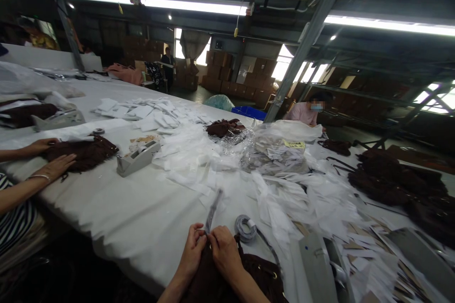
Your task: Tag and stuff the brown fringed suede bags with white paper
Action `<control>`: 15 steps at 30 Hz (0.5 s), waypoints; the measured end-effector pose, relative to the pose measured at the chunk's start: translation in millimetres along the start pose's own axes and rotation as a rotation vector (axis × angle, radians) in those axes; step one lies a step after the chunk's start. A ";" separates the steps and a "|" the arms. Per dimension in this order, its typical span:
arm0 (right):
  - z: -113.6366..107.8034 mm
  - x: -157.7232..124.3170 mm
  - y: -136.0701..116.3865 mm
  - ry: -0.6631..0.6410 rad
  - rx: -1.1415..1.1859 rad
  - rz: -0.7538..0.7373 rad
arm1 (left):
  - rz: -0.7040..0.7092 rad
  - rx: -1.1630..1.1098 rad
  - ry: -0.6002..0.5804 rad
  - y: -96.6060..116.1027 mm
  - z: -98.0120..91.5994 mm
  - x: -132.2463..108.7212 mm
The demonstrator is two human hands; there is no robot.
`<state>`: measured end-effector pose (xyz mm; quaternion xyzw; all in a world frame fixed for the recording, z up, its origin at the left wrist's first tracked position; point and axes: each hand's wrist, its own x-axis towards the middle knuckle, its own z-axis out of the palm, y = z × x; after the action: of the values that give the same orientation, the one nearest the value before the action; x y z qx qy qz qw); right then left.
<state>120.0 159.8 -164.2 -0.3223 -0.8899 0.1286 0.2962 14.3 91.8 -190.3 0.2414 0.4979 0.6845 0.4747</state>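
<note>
At the table's near edge, my left hand (pixel 192 248) and my right hand (pixel 224 251) meet with fingers pinched together on the top of a dark brown bag (pixel 265 277). A thin grey strip (pixel 212 210) sticks up from between my fingertips. A roll of grey tape (pixel 245 227) lies just beyond my right hand. The bag rests partly in my lap, and its lower part is hidden by my forearms.
A white table (pixel 142 208) carries heaps of white paper sheets (pixel 199 161), a grey tape dispenser (pixel 137 156), a clear plastic bag (pixel 280 149) and brown bags (pixel 394 182). A co-worker's hands (pixel 53 158) press a brown bag at left. Another person (pixel 307 109) sits far right.
</note>
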 end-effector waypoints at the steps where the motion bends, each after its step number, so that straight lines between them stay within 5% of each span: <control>1: 0.2 -1.6 0.3 -0.009 0.001 -0.006 | -0.006 -0.031 -0.011 -0.4 -0.5 -2.0; 7: -9.9 1.3 -6.0 0.045 0.006 -0.124 | 0.010 -0.130 -0.088 12.6 3.7 -6.3; 15: -33.8 7.4 -21.5 0.179 0.190 -0.053 | 0.104 -0.009 -0.122 48.6 28.9 3.9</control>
<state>125.3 149.6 -125.1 -0.2796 -0.8517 0.1753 0.4070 15.9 105.7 -135.4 0.3058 0.4517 0.6946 0.4691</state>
